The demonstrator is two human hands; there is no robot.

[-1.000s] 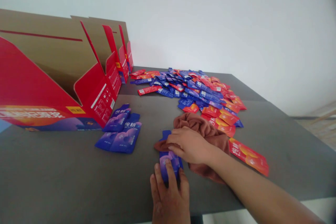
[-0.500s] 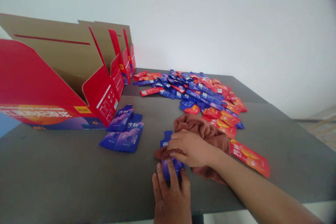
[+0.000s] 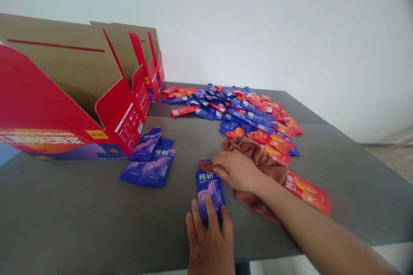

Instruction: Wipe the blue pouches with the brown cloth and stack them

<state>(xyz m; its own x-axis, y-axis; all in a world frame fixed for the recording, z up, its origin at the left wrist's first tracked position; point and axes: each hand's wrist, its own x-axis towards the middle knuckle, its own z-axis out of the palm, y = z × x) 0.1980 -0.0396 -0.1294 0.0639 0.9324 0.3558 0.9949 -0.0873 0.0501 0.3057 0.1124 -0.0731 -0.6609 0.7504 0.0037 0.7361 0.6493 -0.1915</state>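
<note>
A blue pouch (image 3: 206, 187) with purple fruit print lies flat on the grey table (image 3: 97, 223). My left hand (image 3: 209, 236) rests on its lower end, fingers spread. The brown cloth (image 3: 271, 167) is bunched to the right, and my right hand (image 3: 237, 169) pinches a fold of it over the pouch's top end. Left of the hands, several blue pouches (image 3: 156, 167) overlap beside a carton. A red pouch (image 3: 308, 193) lies to the right, partly under the cloth.
Upright red cartons (image 3: 64, 137) with raised flaps line the left side of the table. A large heap of blue and red pouches (image 3: 238, 109) spreads across the back, in front of a white wall (image 3: 258, 30).
My right hand has moved with the cloth fold up toward the pouch's top end, uncovering its white lettering and middle. My left hand has stayed on the lower end.
</note>
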